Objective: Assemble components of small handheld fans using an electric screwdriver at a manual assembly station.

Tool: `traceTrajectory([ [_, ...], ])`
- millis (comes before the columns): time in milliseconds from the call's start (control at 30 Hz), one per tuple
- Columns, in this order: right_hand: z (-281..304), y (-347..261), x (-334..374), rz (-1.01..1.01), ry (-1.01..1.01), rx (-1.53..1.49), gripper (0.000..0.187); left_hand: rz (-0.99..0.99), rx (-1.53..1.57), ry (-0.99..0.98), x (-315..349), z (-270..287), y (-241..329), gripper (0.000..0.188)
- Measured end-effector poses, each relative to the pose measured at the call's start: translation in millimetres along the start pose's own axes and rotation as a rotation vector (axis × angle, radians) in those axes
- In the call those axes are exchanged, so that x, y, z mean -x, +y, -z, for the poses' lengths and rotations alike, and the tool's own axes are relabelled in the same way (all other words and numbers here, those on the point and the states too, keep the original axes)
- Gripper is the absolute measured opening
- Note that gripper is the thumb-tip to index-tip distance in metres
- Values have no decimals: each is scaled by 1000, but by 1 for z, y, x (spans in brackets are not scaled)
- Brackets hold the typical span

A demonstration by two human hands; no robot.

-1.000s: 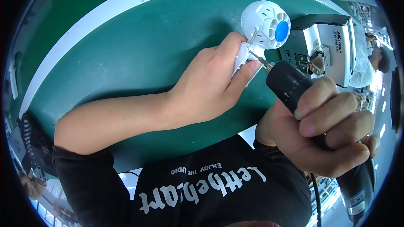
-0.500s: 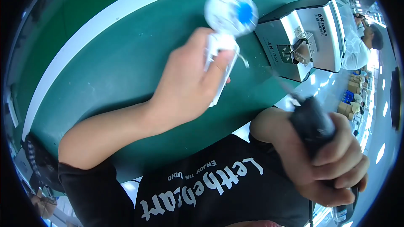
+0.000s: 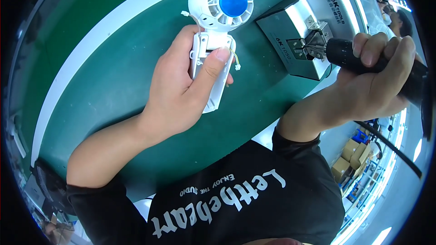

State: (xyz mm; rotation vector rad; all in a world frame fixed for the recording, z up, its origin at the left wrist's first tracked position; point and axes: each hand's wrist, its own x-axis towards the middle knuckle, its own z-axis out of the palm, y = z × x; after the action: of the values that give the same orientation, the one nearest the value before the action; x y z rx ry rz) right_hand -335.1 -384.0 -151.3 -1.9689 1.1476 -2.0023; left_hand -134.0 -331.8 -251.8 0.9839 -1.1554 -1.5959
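My left hand (image 3: 177,88) is closed round the handle of a white handheld fan (image 3: 204,11), thumb across the front of the handle. The fan's round head has a blue centre cap (image 3: 233,2) and points away from me. Its handle is uncovered, and thin wires with small white plugs (image 3: 237,67) stick out on both sides. In my right hand (image 3: 363,88) is a black electric screwdriver (image 3: 343,55). Its nose reaches the metal outlet (image 3: 315,45) of a silver screw feeder (image 3: 293,25); whether the bit touches inside cannot be seen.
The green table (image 3: 113,72) has a white curved edge (image 3: 81,54) along the far and left sides. From the screwdriver side hangs a black cable (image 3: 390,145). A black mesh item (image 3: 50,183) sits at the left corner. Cardboard boxes (image 3: 347,163) and a person (image 3: 399,22) are off to the right.
My right hand has raised the screwdriver from low right up to the feeder's outlet. My left hand has shifted the fan left and slightly away, and it now shows sharply.
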Motion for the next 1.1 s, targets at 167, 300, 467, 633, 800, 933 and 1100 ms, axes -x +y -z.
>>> traceTrajectory([
  [167, 22, -26, 4, -251, -89, -485, 21, 16, 71, 13, -3, -3, -1, 31],
  [300, 16, -44, 20, -214, -30, -734, 27, -68, 39, -20, 1, -2, -8, 32],
  [467, -10, -44, 38, -21, -26, -880, 28, -52, 9, -47, 0, -8, -7, 30],
  [633, -16, -48, 52, 64, -93, -712, 28, -45, -59, -65, 1, -10, -5, 29],
  [800, -23, -51, 61, 81, -106, -597, 25, -80, -54, -9, 3, -12, -8, 29],
  [933, -27, -49, 63, 74, -72, -562, 21, -122, -63, 3, 2, -12, -8, 29],
  [1100, -45, -54, 66, 45, -149, -539, 22, -124, -124, -27, 5, -5, -3, 24],
])
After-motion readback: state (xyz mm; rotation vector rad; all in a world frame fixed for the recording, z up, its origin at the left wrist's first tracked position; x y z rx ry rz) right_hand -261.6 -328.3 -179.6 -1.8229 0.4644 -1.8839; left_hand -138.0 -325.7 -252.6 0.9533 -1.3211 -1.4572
